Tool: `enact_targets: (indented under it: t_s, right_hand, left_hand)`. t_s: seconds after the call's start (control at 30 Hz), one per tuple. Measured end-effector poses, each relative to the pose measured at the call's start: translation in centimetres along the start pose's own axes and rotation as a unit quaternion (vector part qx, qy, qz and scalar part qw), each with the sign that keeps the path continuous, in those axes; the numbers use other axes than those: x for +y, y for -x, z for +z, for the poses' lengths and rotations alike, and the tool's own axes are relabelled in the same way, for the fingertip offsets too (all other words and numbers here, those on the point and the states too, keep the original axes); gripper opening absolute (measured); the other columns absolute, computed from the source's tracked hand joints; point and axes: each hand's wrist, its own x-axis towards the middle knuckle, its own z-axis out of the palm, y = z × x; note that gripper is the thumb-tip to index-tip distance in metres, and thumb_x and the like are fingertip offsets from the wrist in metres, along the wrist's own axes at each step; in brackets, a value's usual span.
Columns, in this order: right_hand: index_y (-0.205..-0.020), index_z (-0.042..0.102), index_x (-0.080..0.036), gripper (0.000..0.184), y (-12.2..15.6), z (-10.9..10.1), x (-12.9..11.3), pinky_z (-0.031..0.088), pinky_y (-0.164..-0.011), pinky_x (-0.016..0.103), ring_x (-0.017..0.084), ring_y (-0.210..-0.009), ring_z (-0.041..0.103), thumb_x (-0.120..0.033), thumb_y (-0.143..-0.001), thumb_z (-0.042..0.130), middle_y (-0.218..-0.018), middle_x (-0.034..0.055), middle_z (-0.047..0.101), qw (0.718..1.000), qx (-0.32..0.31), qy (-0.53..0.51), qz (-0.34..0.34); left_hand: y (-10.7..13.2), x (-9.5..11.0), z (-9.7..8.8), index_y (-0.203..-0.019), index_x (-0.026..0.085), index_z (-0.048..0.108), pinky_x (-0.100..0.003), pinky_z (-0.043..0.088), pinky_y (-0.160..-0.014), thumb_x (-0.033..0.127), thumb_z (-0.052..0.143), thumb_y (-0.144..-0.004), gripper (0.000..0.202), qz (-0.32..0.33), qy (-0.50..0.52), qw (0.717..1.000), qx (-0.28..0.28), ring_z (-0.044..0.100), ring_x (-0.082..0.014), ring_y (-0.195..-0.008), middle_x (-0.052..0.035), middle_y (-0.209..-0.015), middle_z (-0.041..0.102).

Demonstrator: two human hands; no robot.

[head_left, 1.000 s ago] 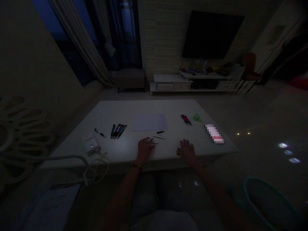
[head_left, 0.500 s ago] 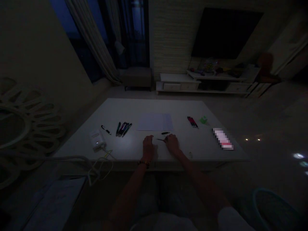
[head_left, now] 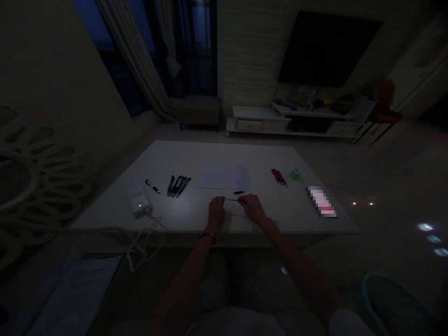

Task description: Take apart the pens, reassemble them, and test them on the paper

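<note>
The room is very dark. My left hand and my right hand are close together over the near middle of a white table. Both have their fingers pinched on the ends of a thin dark stick-like piece, perhaps a pen refill, held just above the tabletop. A short dark pen part lies just beyond it. A white sheet of paper lies further back. On the left lies a bunch of several pens and one single pen.
A white power strip with a lit dot and cables sits at the table's left front. Red pens, a green small object and a blurred pink-white box lie to the right. A TV stand stands beyond, and a teal basket is at lower right.
A second ago both hands lay flat and apart on the table's near edge. The right hand moved left to meet the left, and both lifted the thin dark piece.
</note>
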Motion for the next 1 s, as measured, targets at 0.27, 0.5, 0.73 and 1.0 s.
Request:
enact_targets:
  t_s: [0.27,0.5,0.73,1.0]
  right_hand:
    - [-0.085,0.070,-0.023,0.013,-1.3,-0.6,-0.6,0.039,-0.079,0.033,0.020,-0.082,0.060,-0.022,-0.081,0.057,-0.083,0.0052,0.069,0.997,-0.053,0.003,-0.059]
    - [-0.092,0.066,-0.019,0.018,-1.4,-2.0,-1.1,0.045,-0.062,0.025,0.014,-0.061,0.061,-0.025,-0.075,0.063,-0.067,0.0007,0.067,0.986,-0.081,-0.143,0.036]
    - [-0.091,0.066,-0.019,0.025,-1.2,-1.0,-1.5,0.047,-0.059,0.025,0.015,-0.058,0.063,-0.035,-0.072,0.065,-0.061,0.0008,0.066,0.960,-0.076,-0.250,0.104]
    - [-0.085,0.067,-0.017,0.027,-0.3,1.0,3.8,0.046,-0.070,0.030,0.018,-0.075,0.060,-0.039,-0.077,0.055,-0.083,0.0077,0.066,0.972,0.064,-0.139,0.180]
  left_hand:
    - [0.4,0.8,-0.5,-0.110,0.020,0.049,-0.036,0.035,-0.084,0.004,0.039,-0.078,0.037,0.096,-0.062,0.990,-0.084,0.046,-0.0213,-0.097,-0.0074,-0.101,0.052]
    - [0.5,1.2,-0.4,-0.107,0.020,0.050,-0.036,0.034,-0.080,0.015,0.039,-0.087,0.023,0.127,-0.086,0.986,-0.066,0.046,-0.0210,-0.092,-0.0073,-0.097,0.053]
    - [0.5,1.2,-0.3,-0.107,0.024,0.051,-0.036,0.033,-0.077,0.025,0.041,-0.090,0.020,0.134,-0.115,0.983,-0.050,0.047,-0.0213,-0.089,-0.0064,-0.093,0.054]
    - [0.0,-0.7,1.0,-0.097,0.018,0.052,-0.034,0.039,-0.073,0.021,0.032,-0.092,0.020,-0.024,0.044,0.990,0.133,0.049,-0.0188,-0.080,-0.0064,-0.086,0.057]
